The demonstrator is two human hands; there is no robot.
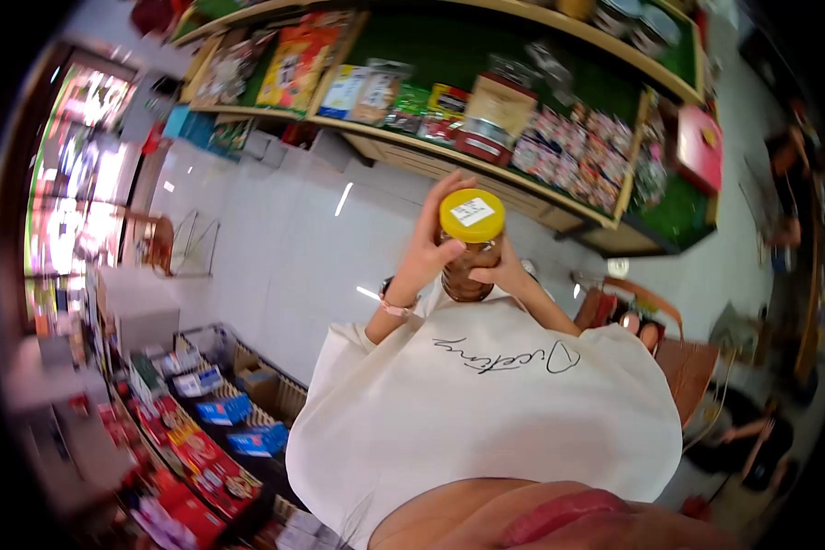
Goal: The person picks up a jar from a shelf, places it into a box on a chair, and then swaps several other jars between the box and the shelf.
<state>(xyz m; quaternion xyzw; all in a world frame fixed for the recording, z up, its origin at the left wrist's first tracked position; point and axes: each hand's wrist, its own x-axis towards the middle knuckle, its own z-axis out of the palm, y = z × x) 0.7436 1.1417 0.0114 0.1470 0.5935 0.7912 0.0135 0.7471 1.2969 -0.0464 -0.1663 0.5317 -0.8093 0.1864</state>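
Observation:
I hold a jar (468,266) with a yellow lid (472,215) and brownish contents in front of my chest, lid toward the camera. A white label sits on the lid. My left hand (424,249), with a band on its wrist, wraps the jar's left side, fingers reaching up beside the lid. My right hand (505,272) grips the jar from the right and below. My white shirt (486,412) with dark script fills the lower middle of the view.
A wooden shelf (486,165) with green backing holds packaged goods across the top. Low shelves (202,440) with red and blue packs stand at lower left. White tiled floor (275,247) lies between them. A brown bag (683,362) hangs at my right side.

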